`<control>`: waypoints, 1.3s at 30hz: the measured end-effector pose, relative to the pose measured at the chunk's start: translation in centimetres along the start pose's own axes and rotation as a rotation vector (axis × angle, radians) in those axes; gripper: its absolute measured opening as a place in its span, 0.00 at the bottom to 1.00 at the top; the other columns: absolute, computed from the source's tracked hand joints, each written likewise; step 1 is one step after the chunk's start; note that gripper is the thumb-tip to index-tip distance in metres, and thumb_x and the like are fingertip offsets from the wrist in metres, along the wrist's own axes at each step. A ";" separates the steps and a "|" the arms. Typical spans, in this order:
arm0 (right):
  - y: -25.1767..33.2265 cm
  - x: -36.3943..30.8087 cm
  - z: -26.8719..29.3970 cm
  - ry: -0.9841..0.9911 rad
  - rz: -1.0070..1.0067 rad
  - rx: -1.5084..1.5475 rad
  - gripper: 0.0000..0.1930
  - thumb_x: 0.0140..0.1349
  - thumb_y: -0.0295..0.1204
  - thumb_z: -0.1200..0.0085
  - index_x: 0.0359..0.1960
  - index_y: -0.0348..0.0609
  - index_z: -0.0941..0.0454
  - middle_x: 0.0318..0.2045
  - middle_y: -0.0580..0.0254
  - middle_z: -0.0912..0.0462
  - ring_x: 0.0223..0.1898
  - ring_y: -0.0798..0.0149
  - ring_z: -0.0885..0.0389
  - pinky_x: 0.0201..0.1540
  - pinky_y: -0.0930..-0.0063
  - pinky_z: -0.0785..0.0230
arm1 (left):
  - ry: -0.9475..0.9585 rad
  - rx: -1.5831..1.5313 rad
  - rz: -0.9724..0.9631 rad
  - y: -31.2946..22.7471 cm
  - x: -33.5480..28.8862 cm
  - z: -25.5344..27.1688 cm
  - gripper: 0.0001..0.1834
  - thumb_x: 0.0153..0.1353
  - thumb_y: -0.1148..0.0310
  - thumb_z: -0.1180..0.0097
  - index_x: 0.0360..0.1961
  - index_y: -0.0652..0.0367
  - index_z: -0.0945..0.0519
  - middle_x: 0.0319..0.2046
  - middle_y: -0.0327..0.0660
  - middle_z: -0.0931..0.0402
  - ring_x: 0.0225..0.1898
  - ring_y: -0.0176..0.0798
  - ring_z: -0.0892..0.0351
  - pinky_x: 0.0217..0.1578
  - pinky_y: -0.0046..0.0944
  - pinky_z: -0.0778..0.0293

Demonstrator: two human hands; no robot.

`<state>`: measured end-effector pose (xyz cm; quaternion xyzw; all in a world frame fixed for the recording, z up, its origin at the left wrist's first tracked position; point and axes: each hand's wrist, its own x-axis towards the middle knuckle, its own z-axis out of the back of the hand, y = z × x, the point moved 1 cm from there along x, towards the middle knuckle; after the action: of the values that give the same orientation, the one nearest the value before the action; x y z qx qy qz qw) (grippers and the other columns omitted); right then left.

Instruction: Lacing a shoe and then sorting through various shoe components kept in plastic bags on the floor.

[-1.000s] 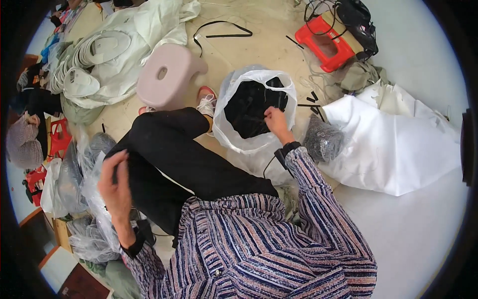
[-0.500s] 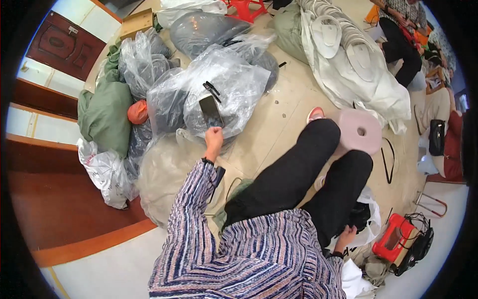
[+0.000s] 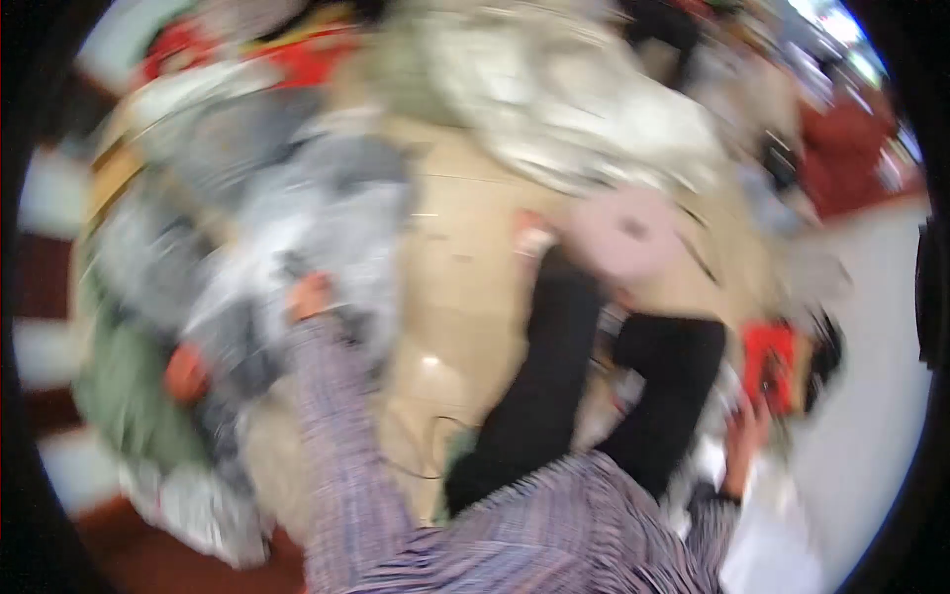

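Observation:
Motion blurs the whole view. My left hand (image 3: 311,296) is stretched forward over a pile of clear plastic bags (image 3: 336,213) with dark contents. Its fingers are smeared, and whether it holds anything does not show. Low at the right, my right hand (image 3: 747,431) is beside my knee, close to a red box-like thing (image 3: 770,361) and a white plastic bag (image 3: 777,525). Its fingers are too blurred to read. The phone seen earlier on the bags cannot be made out.
A round pink stool (image 3: 628,233) with a hole in its top stands beyond my knees. White cloth or sacking (image 3: 614,119) lies past it. A green sack (image 3: 139,366) and an orange-red bundle (image 3: 186,373) are at the left. Dark cord lies on the tiled floor (image 3: 445,297).
My view has swung, shifting the surroundings leftward. My right hand has moved from beside my leg toward the red box. My left hand remains over the bags, now reaching farther onto them.

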<state>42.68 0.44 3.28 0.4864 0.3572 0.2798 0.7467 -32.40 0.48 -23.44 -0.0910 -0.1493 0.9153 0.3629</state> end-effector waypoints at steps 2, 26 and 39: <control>0.7 2.5 -0.6 0.130 0.084 0.126 0.12 0.55 0.26 0.47 0.41 0.43 0.30 0.28 0.69 0.26 0.26 0.75 0.28 0.27 0.81 0.34 | 0.127 -0.218 -0.052 5.3 0.3 2.6 0.08 0.50 0.71 0.49 0.31 0.58 0.21 0.28 0.45 0.22 0.32 0.45 0.24 0.33 0.41 0.29; 5.9 -8.5 -7.0 0.773 -0.015 0.417 0.08 0.55 0.29 0.44 0.28 0.35 0.25 0.23 0.62 0.22 0.22 0.71 0.22 0.17 0.84 0.32 | 1.062 -1.203 -0.444 -38.2 -37.3 17.1 0.13 0.62 0.70 0.52 0.45 0.66 0.26 0.32 0.40 0.22 0.33 0.29 0.24 0.36 0.28 0.29; 4.6 -7.9 -7.4 0.829 -0.047 0.407 0.08 0.53 0.25 0.41 0.30 0.33 0.25 0.21 0.62 0.23 0.19 0.72 0.24 0.19 0.82 0.27 | 1.238 -1.191 -0.374 -38.1 -37.7 15.5 0.15 0.62 0.71 0.54 0.50 0.64 0.29 0.36 0.38 0.24 0.35 0.31 0.25 0.38 0.31 0.28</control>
<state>31.78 -0.05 7.57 0.4620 0.6842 0.3577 0.4365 14.76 -2.48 6.24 -0.7193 -0.3909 0.3971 0.4149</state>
